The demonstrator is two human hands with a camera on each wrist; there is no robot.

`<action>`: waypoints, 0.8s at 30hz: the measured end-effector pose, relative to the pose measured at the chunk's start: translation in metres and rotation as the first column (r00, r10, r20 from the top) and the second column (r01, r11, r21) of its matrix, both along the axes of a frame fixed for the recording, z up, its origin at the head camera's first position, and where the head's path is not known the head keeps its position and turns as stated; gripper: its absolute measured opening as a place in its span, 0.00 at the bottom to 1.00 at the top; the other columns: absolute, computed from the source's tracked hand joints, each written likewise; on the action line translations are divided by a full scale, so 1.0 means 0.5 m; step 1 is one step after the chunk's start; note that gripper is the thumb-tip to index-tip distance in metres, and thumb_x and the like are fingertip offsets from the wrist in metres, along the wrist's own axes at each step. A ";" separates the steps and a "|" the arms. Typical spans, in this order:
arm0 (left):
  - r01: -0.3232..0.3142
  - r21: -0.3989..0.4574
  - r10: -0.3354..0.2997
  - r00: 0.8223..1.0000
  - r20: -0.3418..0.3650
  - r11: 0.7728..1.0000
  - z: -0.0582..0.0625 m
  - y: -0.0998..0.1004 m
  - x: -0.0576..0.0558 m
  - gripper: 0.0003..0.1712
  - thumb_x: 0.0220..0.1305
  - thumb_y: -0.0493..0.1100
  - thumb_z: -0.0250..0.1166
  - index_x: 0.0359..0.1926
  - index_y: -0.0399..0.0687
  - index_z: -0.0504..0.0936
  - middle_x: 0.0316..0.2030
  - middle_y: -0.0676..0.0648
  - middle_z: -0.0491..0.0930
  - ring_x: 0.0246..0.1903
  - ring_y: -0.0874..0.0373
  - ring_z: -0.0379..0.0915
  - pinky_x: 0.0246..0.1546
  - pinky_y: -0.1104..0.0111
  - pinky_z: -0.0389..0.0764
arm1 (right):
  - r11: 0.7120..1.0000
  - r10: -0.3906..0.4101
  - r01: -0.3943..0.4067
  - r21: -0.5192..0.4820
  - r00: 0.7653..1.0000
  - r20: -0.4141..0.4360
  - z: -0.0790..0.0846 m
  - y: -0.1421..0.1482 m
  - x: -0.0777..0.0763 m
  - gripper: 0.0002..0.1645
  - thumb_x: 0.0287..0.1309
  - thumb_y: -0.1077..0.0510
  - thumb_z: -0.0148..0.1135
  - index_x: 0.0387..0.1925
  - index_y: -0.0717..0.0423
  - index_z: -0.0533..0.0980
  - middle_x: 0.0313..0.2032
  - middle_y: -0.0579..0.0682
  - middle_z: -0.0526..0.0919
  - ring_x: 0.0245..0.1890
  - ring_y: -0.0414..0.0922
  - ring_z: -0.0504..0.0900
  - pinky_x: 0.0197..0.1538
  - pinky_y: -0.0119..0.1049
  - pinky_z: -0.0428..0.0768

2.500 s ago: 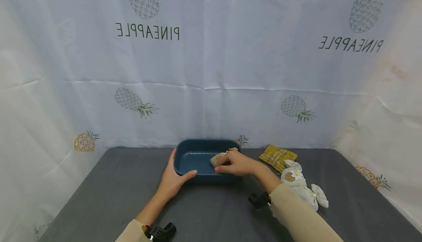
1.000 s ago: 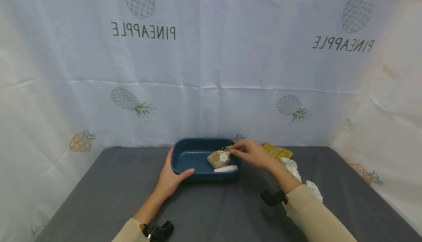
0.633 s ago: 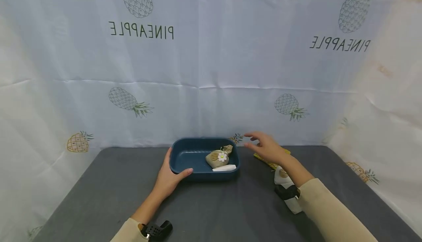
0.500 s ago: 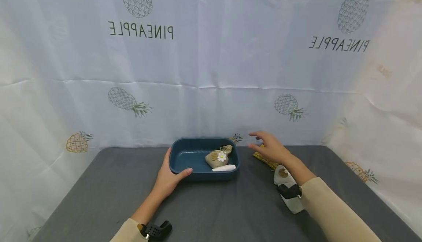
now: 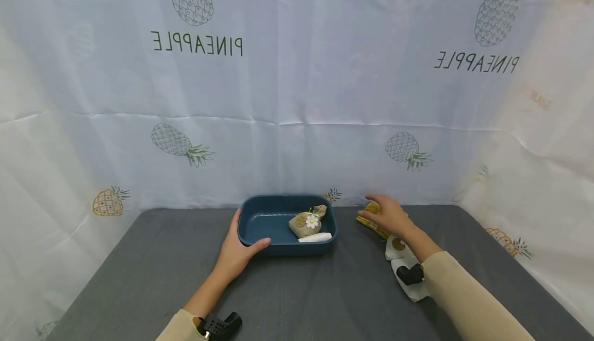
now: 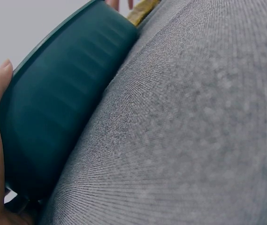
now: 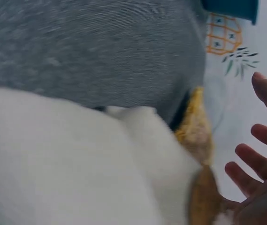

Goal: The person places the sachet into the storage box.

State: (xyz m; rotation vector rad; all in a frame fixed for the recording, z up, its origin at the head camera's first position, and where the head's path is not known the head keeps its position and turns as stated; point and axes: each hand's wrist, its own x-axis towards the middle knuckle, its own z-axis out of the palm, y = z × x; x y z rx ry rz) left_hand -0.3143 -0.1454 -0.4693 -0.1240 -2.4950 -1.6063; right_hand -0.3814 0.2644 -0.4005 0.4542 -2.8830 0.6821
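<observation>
In the head view my left hand (image 5: 235,250) grips the left end of a deep blue tub (image 5: 264,226), thumb over its front rim. The tub's ribbed side (image 6: 67,93) fills much of the left wrist view. A beige drawstring sachet (image 5: 299,229) with a daisy lies in the tub's right part, beside a white piece (image 5: 315,238) of unclear kind. My right hand (image 5: 392,220) hovers over a yellow patterned packet (image 5: 374,226), fingers apart and holding nothing. The packet is partly hidden by that hand; I cannot tell whether they touch.
Two white sachets, a tagged one (image 5: 393,250) and a plainer one (image 5: 410,292), lie beneath my right wrist, partly covered by it. A grey cloth (image 5: 287,294) covers the table. Behind the tub hangs a white pineapple-print curtain (image 5: 297,160).
My right hand has let go of the beige sachet in the tub. It has moved right, then lowered toward the yellow packet. The left hand keeps its grip on the tub.
</observation>
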 end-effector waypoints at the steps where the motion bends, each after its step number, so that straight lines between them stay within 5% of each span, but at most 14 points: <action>1: 0.000 0.001 0.000 1.000 0.001 1.000 0.000 0.000 0.000 0.67 0.56 0.59 0.74 0.82 0.51 0.38 0.80 0.37 0.46 0.78 0.34 0.47 0.70 0.32 0.56 | 1.000 -0.005 0.005 0.001 1.000 0.006 -0.005 0.001 -0.001 0.41 0.68 0.43 0.62 0.71 0.66 0.66 0.68 0.70 0.71 0.69 0.70 0.67 0.66 0.69 0.68; 10: 0.006 0.012 -0.006 1.000 -0.005 1.000 -0.001 -0.002 0.000 0.67 0.56 0.59 0.74 0.82 0.52 0.38 0.80 0.37 0.46 0.78 0.34 0.48 0.71 0.33 0.56 | 0.991 -0.133 0.131 0.035 0.988 0.076 -0.035 -0.004 -0.006 0.48 0.68 0.36 0.59 0.75 0.63 0.60 0.72 0.72 0.62 0.71 0.71 0.62 0.68 0.69 0.65; 14: 0.005 0.017 -0.005 1.000 -0.005 1.000 0.000 -0.002 0.000 0.67 0.56 0.58 0.74 0.82 0.52 0.39 0.80 0.37 0.46 0.78 0.34 0.48 0.71 0.33 0.56 | 0.978 -0.200 0.193 0.073 0.974 0.110 -0.038 -0.006 -0.012 0.49 0.68 0.34 0.57 0.75 0.63 0.59 0.69 0.73 0.65 0.67 0.70 0.68 0.65 0.68 0.69; 24: -0.001 0.003 0.001 1.000 0.006 1.000 0.002 -0.001 0.002 0.67 0.56 0.59 0.74 0.82 0.52 0.38 0.81 0.38 0.46 0.78 0.34 0.47 0.71 0.32 0.56 | 0.969 -0.165 0.138 0.205 0.979 0.117 -0.039 -0.024 -0.025 0.48 0.65 0.39 0.64 0.73 0.66 0.62 0.62 0.69 0.76 0.60 0.64 0.77 0.60 0.61 0.75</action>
